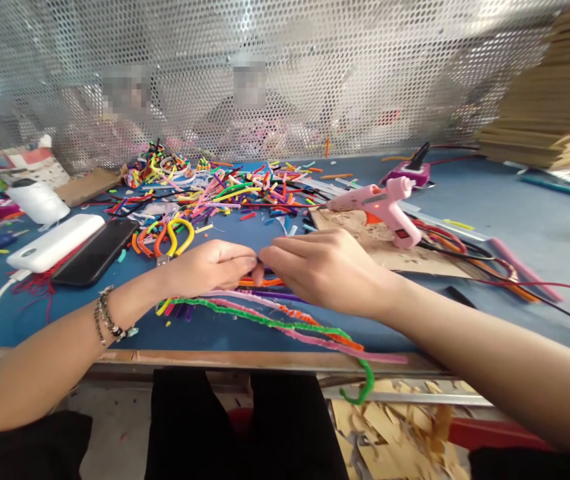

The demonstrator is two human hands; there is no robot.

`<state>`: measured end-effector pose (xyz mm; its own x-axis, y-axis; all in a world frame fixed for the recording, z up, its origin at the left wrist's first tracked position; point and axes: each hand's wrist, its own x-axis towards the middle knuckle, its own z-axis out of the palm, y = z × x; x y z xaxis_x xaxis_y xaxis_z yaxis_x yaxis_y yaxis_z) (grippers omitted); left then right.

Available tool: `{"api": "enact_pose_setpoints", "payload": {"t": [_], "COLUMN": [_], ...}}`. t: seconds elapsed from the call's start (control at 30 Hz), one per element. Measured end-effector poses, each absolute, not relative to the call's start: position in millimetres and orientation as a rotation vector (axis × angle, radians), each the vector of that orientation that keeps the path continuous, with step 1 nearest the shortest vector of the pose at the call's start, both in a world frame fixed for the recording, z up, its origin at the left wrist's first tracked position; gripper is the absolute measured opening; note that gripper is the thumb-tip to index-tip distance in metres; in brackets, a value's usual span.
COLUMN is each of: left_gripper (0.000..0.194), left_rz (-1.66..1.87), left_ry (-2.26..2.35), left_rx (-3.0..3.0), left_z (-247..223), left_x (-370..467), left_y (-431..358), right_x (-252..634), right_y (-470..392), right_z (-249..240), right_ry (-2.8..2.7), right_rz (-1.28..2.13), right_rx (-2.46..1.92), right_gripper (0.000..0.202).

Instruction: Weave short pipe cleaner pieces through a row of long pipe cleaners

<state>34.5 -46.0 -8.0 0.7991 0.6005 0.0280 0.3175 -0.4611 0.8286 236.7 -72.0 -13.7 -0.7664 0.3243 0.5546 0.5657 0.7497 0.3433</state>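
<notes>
Above the near part of the blue table, my left hand (217, 268) and my right hand (322, 270) meet with fingertips pinched close together. Whatever is between them is too small and covered to make out. Beneath the hands lie long fuzzy pipe cleaners: a green pipe cleaner (265, 321) curls over the table edge, with pink and orange ones beside it. Yellow-handled pliers (181, 235) lie partly under my left wrist. A pink glue gun (387, 210) stands beyond my right hand on a stained cardboard sheet (347, 233).
Cut colourful pieces (245, 190) are heaped at the back, before a perforated metal screen (305, 60). A black phone (97, 252), a white power bank (57, 241) and a white thread spool (39, 201) are left. Cardboard stacks (539, 100) rise at right; cables cross there.
</notes>
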Motion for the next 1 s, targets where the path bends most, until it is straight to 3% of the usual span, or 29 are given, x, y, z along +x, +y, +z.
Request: {"api": "enact_pose_setpoints", "payload": {"t": [0.17, 0.3, 0.37, 0.47, 0.6, 0.7, 0.83, 1.0], "left_gripper": [0.033, 0.035, 0.034, 0.031, 0.033, 0.035, 0.033, 0.026], "left_rz": [0.563, 0.687, 0.72, 0.627, 0.409, 0.311, 0.311, 0.51], "left_ry": [0.764, 0.708, 0.744, 0.792, 0.698, 0.614, 0.621, 0.808], "left_rx": [3.014, 3.369, 3.245, 2.664, 2.358, 2.232, 2.171, 2.251], "left_z": [-5, 7, 11, 8, -3, -6, -3, -3], "left_x": [33, 37, 38, 36, 32, 30, 29, 32], "left_y": [-43, -51, -53, -49, -40, -39, -41, -44], "right_x": [235, 231, 230, 231, 236, 238, 236, 232], "right_y": [-66, -64, -63, -60, -58, -62, -69, -69], "right_z": [-15, -14, -15, -17, -19, -17, -13, -20], "right_ry": [-2.456, -2.114, -1.964, -2.14, -2.395, -2.276, -2.18, -2.235], "right_rz": [0.319, 1.319, 1.533, 1.138, -0.367, -1.054, -1.25, -1.189], "right_rx": [-0.871, -0.719, -0.57, -0.658, -0.697, -0.462, -0.48, -0.696], "right_gripper": [0.023, 0.023, 0.023, 0.025, 0.026, 0.025, 0.018, 0.028]}}
